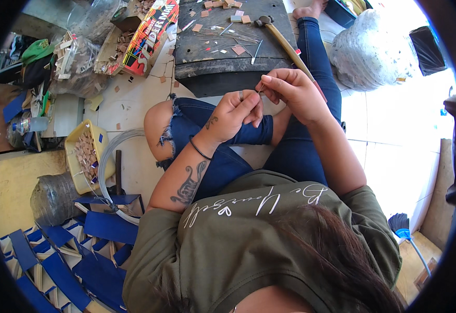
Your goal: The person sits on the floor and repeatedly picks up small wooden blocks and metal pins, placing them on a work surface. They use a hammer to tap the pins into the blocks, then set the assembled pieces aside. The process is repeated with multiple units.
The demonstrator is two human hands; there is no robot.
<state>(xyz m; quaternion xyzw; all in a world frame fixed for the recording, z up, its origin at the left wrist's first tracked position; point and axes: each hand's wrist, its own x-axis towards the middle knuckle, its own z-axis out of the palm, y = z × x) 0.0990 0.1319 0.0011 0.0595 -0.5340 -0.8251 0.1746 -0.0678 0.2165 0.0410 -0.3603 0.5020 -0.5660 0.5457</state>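
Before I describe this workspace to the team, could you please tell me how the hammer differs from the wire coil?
The hammer is straight; the wire coil is curved. The hammer has a tan handle, whereas the coil is grey. The hammer's head lies on the black block; the coil sits against the yellow tub. Neither is held.

A scuffed dark low table (192, 61) bears loose wire-like pieces (234, 35), small brownish squares (246, 19) — and a hammer (285, 46).
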